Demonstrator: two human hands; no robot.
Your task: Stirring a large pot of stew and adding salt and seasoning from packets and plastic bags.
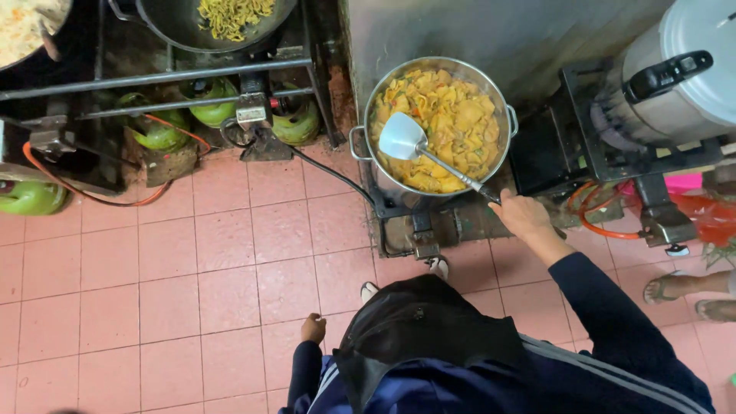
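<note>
the right hand (pixel 521 215) is closed around the dark end of a long metal spatula (pixel 429 153), fingers wrapped tight on the handle. the thin steel shaft runs up and left over the pot's rim to a broad, flat, pale blade that rests on the food. the pot (pixel 506 115) is wide, round, shiny steel with two loop handles, full of yellow-orange, crinkled flat pieces flecked with red and green. it sits on a low dark burner frame (pixel 418 222) over pink square floor tiles (pixel 230 268). the left hand (pixel 313 328) hangs by the hip, fingers loosely curled on nothing, well apart from the pot. to the right stands a large grey drum-shaped cooker with a black handle (pixel 667 73) on a black stand, an orange hose (pixel 590 215) coiled beneath. to the upper left, green gas cylinders (pixel 215 111) sit under a stove rack bearing a dark wok of yellow strips (pixel 234 15). another person's sandalled foot (pixel 675 285) shows at the right edge.
</note>
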